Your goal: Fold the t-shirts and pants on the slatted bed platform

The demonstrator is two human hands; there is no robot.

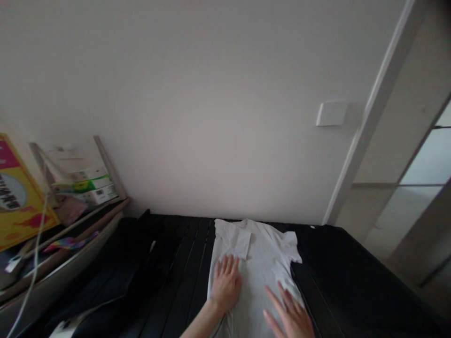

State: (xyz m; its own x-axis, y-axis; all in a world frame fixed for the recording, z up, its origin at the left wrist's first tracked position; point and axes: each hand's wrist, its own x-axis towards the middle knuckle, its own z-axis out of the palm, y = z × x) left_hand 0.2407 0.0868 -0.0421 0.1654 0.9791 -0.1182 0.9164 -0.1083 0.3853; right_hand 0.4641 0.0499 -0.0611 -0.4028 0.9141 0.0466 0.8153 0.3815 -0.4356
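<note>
A white short-sleeved T-shirt (pixel 259 272) lies spread on the black slatted surface, its collar toward the wall. Its left-side sleeve is folded inward over the chest, while the other sleeve sticks out to the right. My left hand (pixel 226 285) rests flat on the shirt below the folded sleeve, fingers together and stretched out. Over the lower right part of the shirt is my right hand (pixel 291 313), fingers spread and slightly blurred; whether it touches the cloth I cannot tell. The shirt's lower end runs out of view.
Dark clothing (pixel 105 277) lies on the left of the black slatted surface (pixel 186 263). Further left stand a shelf with boxes (pixel 100 192), a yellow package (pixel 24 197) and a white cable (pixel 35 263). A switch plate (pixel 331 114) is on the wall; a doorway opens at right.
</note>
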